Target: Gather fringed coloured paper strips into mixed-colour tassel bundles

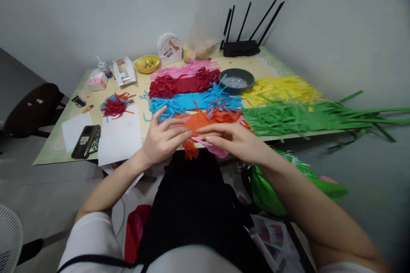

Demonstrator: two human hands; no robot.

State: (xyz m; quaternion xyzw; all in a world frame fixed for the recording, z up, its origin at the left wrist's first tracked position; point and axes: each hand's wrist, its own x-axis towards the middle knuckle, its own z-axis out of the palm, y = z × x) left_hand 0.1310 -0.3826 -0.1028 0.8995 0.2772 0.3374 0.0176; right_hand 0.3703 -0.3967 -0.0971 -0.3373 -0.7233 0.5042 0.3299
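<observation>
Over the table's front edge, my left hand (pixel 165 140) has its fingers spread, the tips pointing right above orange fringed tissue paper (pixel 196 122). My right hand (pixel 235 138) reaches in from the other side, thumb and fingers closed on a pink strip of paper (pixel 218 150) that hangs below the fingers. The strip's far end comes close to my left fingertips; whether they touch it I cannot tell. Just behind lie blue fringed paper (pixel 190 101), dark red fringed paper (pixel 185 85) and pink fringed paper (pixel 192 68), in rows.
Green fringe (pixel 288 117) overhangs the right edge, beside yellow fringe (pixel 285 88). A dark bowl (pixel 237 90) holds clear bits. At the back stand a router (pixel 241 48) and a yellow fruit dish (pixel 156 60). Left are a phone (pixel 83 141), white paper (pixel 121 136) and a small tassel bundle (pixel 115 106).
</observation>
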